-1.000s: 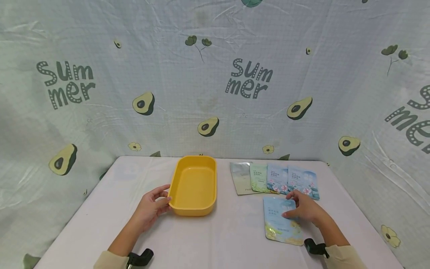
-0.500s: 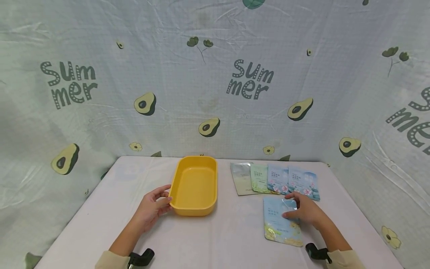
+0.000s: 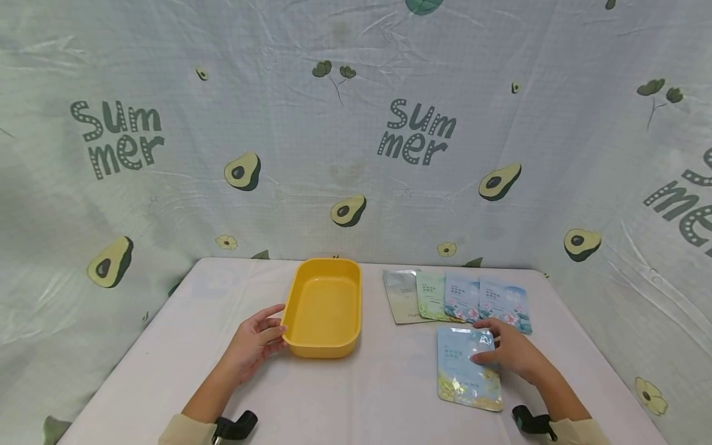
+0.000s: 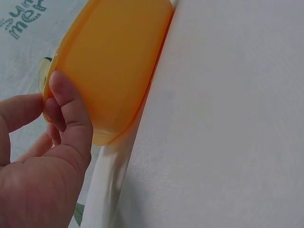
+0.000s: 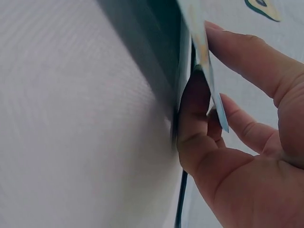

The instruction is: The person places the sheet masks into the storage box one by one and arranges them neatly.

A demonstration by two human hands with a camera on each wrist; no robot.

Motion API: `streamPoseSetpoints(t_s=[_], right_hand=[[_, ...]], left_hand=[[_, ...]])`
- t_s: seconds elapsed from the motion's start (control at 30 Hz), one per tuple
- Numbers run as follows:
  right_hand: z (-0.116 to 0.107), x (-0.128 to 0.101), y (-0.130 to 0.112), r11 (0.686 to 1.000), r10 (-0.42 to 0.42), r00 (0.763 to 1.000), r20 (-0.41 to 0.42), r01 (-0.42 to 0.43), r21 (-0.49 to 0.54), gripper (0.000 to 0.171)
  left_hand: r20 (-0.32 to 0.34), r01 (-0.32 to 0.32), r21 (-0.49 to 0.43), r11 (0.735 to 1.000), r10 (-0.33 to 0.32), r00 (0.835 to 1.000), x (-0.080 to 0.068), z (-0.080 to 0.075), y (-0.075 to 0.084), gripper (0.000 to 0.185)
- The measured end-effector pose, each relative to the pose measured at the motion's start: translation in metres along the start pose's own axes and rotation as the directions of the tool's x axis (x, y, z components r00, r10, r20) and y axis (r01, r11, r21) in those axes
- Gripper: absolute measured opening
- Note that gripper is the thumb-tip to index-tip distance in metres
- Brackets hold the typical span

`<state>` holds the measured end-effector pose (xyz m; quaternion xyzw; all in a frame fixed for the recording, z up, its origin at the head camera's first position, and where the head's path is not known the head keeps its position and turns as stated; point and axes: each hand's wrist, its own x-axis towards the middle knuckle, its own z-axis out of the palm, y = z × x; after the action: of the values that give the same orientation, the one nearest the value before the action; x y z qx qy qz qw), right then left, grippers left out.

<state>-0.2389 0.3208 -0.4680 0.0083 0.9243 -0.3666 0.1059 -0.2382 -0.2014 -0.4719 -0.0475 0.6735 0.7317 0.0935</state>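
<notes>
A yellow rectangular tray (image 3: 325, 309) with rounded corners sits on the white table. My left hand (image 3: 253, 343) holds its left rim near the front corner; in the left wrist view the thumb and fingers pinch the tray wall (image 4: 111, 61). On the right, my right hand (image 3: 514, 352) pinches a light blue sheet-mask sachet (image 3: 467, 374) by its right edge, the thumb lying on its printed face. Seen nearly edge-on in the right wrist view, the sachet (image 5: 202, 47) passes between thumb and fingers.
Behind the right hand, several sachets lie in an overlapping row: a silver-grey one (image 3: 402, 300), a green one (image 3: 431, 296), and two blue ones with pink flowers, the rightmost (image 3: 506, 301) nearest the hand. A patterned curtain (image 3: 356, 123) rises at the table's back edge.
The blue sachet in my right hand tilts slightly and catches more shine, its lower edge a little lower in view. My left hand stays on the tray rim.
</notes>
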Motion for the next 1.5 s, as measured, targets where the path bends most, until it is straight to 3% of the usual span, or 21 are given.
streamPoseSetpoints(t_s=[0.27,0.47,0.77,1.07,1.5], right_hand=[[0.002,0.001,-0.004,0.998,0.051,0.999,0.005,-0.051,0.026,0.085],[0.005,0.001,-0.006,0.989,0.053,0.998,0.019,-0.055,0.141,0.086],[0.013,0.004,-0.010,0.944,-0.014,0.999,0.044,-0.002,0.329,0.084],[0.021,0.009,-0.019,0.931,-0.018,1.000,0.020,0.010,0.365,0.078],[0.034,0.021,-0.034,0.871,-0.100,0.995,-0.010,0.093,0.483,0.080]], left_hand=[[0.010,-0.004,-0.027,1.000,0.004,1.000,-0.001,-0.001,0.000,0.065],[0.005,-0.008,-0.032,0.999,0.008,1.000,-0.001,0.000,-0.001,0.064],[-0.015,-0.012,-0.035,0.999,0.011,1.000,-0.001,0.001,-0.002,0.061],[-0.032,-0.013,-0.030,0.999,0.012,0.999,-0.001,0.002,-0.004,0.060],[-0.034,-0.017,-0.043,0.999,0.016,0.999,-0.002,0.001,-0.006,0.059]])
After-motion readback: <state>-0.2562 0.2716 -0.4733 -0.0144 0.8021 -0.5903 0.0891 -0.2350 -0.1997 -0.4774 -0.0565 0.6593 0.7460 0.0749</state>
